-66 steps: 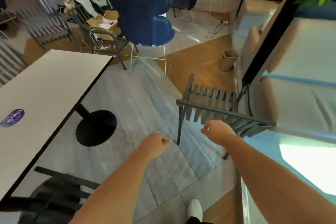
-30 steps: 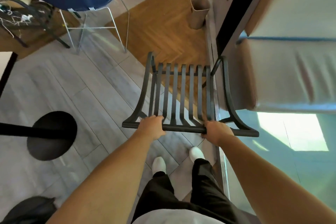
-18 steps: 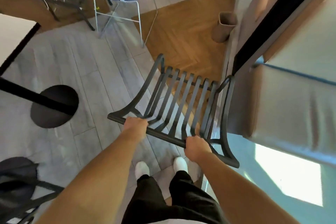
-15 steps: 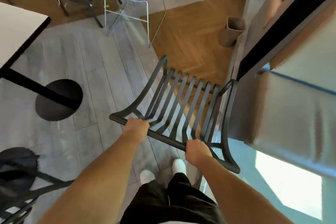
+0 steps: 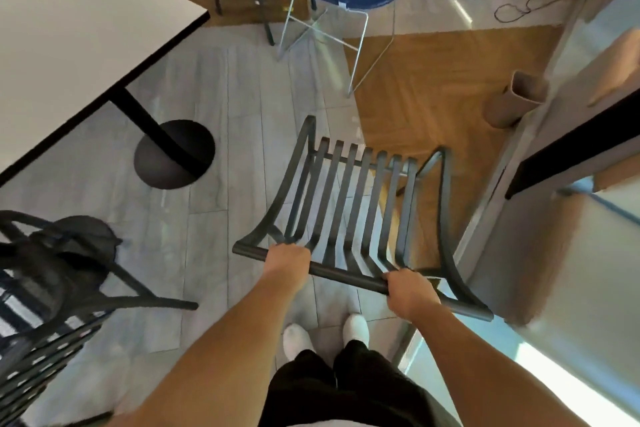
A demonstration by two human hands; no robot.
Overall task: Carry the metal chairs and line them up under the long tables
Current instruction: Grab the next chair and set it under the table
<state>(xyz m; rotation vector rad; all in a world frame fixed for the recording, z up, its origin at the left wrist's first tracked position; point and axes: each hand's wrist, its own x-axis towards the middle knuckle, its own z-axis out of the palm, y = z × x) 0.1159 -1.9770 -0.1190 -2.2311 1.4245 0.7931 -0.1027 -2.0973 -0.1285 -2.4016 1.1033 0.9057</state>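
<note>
Two hands are closed on the top rail of the metal chair [image 5: 349,204]: the left hand [image 5: 289,258] near the rail's left end, the right hand [image 5: 408,291] further right. The carrying step is judged under way. A swing left toward the tabletop [image 5: 79,31] (well apart) is called for next, arms extended forward and down.

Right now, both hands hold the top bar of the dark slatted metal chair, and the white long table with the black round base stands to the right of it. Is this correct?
Not quite. In the head view, the white long table with its black round base stands to the left of the dark slatted metal chair, not the right. The rest holds: the left hand and right hand both grip its top bar.
</note>
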